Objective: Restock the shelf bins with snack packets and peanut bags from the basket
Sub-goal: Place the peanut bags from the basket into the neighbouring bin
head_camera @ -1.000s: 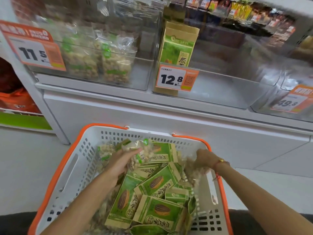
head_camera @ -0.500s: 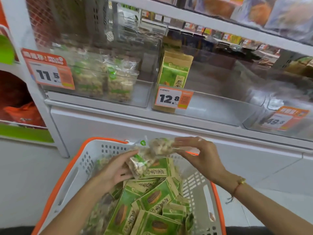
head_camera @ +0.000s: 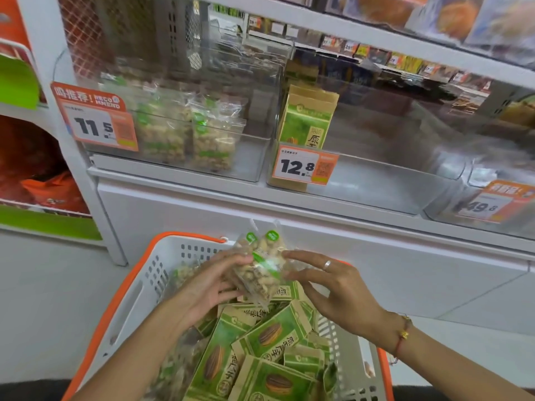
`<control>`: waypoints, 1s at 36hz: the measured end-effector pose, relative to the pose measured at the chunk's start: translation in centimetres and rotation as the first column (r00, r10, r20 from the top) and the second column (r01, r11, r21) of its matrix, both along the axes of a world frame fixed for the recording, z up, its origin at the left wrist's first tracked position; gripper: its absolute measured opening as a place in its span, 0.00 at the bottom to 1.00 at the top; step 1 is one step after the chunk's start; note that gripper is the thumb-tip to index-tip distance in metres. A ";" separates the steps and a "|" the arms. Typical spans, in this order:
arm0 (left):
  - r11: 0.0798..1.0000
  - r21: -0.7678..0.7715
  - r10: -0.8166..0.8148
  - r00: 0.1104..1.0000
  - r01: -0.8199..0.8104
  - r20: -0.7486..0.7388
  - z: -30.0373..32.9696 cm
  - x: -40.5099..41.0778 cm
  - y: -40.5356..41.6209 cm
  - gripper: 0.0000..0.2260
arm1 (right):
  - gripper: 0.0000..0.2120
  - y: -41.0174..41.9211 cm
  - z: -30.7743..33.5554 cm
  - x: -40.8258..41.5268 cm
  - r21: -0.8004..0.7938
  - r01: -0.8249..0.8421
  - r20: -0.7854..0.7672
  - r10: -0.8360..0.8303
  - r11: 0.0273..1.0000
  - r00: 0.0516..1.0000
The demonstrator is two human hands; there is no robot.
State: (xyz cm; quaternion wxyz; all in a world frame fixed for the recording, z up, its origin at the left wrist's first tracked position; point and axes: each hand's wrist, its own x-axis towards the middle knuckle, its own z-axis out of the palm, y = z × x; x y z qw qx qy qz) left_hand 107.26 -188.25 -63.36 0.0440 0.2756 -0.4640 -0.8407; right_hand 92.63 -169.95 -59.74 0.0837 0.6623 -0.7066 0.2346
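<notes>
- Clear plastic peanut bags [head_camera: 257, 270], a small bunch with green labels, sit between my two hands just above the far rim of the basket [head_camera: 121, 302].
- Left hand [head_camera: 208, 287] has fingers curled round the left side of the bunch and carries it; right hand [head_camera: 330, 287] has fingers spread nearly straight, tips touching the right side, steadying rather than gripping.
- Handling, by judgement: light, soft, crinkly film, likely slippery; nuts shift inside, so the bunch can fan out or slide apart. Best taken across the filled middle, not by the thin top seals.
- Destination: left bin [head_camera: 254, 157] on the shelf, price tag [head_camera: 95, 123] 11.5, already holding matching bags [head_camera: 188, 137] near its left end.
- Green paper packets [head_camera: 272, 337] lie heaped in the basket; one like them [head_camera: 307, 123] stands at the left end of the middle bin [head_camera: 376, 186].
</notes>
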 end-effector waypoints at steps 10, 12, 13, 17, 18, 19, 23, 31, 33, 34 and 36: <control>0.971 -0.167 0.141 0.976 -0.169 -0.165 0.9 -0.6 1.5 0.40 | 0.36 -2.9 2.3 1.0 0.151 0.425 0.504 -0.439 0.893 0.743; 0.967 -0.156 0.166 0.963 -0.201 -0.210 1.5 -0.8 1.4 0.39 | 0.36 -3.4 3.2 0.9 0.154 0.476 0.567 -0.472 0.866 0.675; 0.963 -0.160 0.178 0.958 -0.216 -0.223 1.9 -0.9 1.2 0.39 | 0.34 -3.7 3.7 0.9 0.156 0.486 0.603 -0.473 0.860 0.642; 0.927 -0.279 0.166 0.942 -0.250 -0.293 4.2 -1.4 0.1 0.41 | 0.26 -5.5 6.1 0.6 0.199 0.377 0.725 -0.394 0.905 0.565; 0.916 -0.308 0.159 0.937 -0.257 -0.310 4.9 -1.5 -0.3 0.42 | 0.25 -6.0 6.9 0.5 0.178 0.349 0.736 -0.360 0.920 0.573; 0.902 -0.333 0.162 0.932 -0.273 -0.326 5.7 -1.6 -0.7 0.42 | 0.24 -6.5 7.7 0.4 0.148 0.335 0.725 -0.332 0.931 0.603; 0.857 -0.354 0.225 0.889 -0.375 -0.398 8.6 -2.1 -2.4 0.36 | 0.21 -8.9 11.1 0.3 0.044 0.266 0.695 -0.221 0.963 0.684; 0.861 -0.350 0.173 0.861 -0.368 -0.478 13.4 -3.2 -5.8 0.34 | 0.14 -12.3 15.5 1.1 -0.011 0.239 0.625 -0.180 0.971 0.759; 0.832 -0.399 0.179 0.866 -0.386 -0.466 14.1 -3.0 -6.8 0.35 | 0.11 -12.5 16.4 0.7 -0.052 0.237 0.619 -0.155 0.970 0.770; 0.820 -0.412 0.191 0.869 -0.397 -0.456 14.4 -2.9 -7.4 0.36 | 0.11 -12.5 16.9 0.4 -0.077 0.242 0.632 -0.141 0.967 0.762; 0.790 -0.475 0.202 0.896 -0.388 -0.396 15.0 -2.8 -8.4 0.40 | 0.11 -12.2 17.9 -0.4 -0.154 0.260 0.674 -0.091 0.953 0.733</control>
